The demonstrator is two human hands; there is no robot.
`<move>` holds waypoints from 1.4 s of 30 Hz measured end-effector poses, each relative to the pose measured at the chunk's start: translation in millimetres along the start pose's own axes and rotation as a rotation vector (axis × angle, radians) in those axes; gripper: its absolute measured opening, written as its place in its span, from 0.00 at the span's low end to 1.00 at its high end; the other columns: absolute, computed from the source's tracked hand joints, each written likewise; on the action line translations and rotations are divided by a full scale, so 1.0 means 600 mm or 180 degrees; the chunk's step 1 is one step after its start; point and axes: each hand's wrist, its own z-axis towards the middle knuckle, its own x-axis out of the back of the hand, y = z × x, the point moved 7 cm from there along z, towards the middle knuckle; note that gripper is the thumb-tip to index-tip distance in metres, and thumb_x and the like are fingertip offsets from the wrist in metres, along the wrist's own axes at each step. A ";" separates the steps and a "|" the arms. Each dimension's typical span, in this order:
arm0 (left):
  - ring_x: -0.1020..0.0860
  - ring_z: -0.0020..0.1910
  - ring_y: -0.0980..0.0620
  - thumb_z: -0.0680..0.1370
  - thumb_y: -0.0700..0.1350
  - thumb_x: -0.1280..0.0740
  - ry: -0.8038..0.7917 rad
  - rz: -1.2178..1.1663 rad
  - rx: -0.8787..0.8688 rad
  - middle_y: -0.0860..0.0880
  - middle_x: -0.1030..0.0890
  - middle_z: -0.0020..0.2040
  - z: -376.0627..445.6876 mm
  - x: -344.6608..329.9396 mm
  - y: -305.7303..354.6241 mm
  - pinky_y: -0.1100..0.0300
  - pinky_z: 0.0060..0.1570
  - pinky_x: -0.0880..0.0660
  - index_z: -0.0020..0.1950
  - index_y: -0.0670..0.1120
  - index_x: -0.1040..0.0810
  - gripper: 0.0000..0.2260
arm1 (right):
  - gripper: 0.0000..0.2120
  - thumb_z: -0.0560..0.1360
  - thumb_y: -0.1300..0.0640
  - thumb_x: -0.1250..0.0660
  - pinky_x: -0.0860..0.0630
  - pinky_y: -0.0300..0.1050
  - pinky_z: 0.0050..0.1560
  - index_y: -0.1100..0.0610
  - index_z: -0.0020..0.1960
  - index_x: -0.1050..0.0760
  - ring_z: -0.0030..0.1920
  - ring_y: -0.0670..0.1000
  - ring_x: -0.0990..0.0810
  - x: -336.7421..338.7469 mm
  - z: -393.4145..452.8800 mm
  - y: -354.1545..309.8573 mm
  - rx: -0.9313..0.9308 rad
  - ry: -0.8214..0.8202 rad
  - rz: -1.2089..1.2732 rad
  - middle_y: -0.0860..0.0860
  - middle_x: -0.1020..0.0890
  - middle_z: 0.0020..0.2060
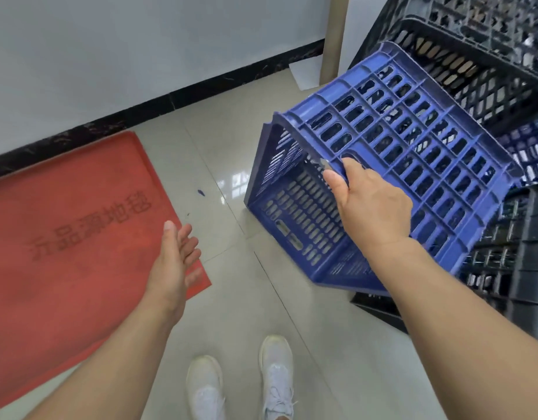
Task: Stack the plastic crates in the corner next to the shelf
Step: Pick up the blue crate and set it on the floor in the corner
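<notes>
Blue plastic crate (392,165), rigid, slotted lattice walls and ribbed rim: tipped on its side, opening toward the left, leaning against black crates (485,68) stacked at right by a pale shelf post (332,40). Right hand (370,204) grasps a slot in the uppermost wall; left hand (176,256) hangs free, palm open, holding nothing. Advised handling: bring the free hand to the lower rim, level the crate, then seat it squarely. Red mat (64,225), matte, embossed lettering, lies on glossy tile (231,313).
</notes>
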 end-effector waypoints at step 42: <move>0.26 0.33 0.45 0.77 0.60 0.43 0.1963 -0.1505 0.0864 0.43 0.24 0.33 -0.412 0.756 -0.033 0.56 0.33 0.30 0.42 0.41 0.25 0.22 | 0.16 0.80 0.52 0.42 0.25 0.48 0.38 0.65 0.47 0.27 0.29 0.57 0.23 0.178 -0.122 -0.529 -0.0193 -0.2211 0.1844 0.64 0.21 0.36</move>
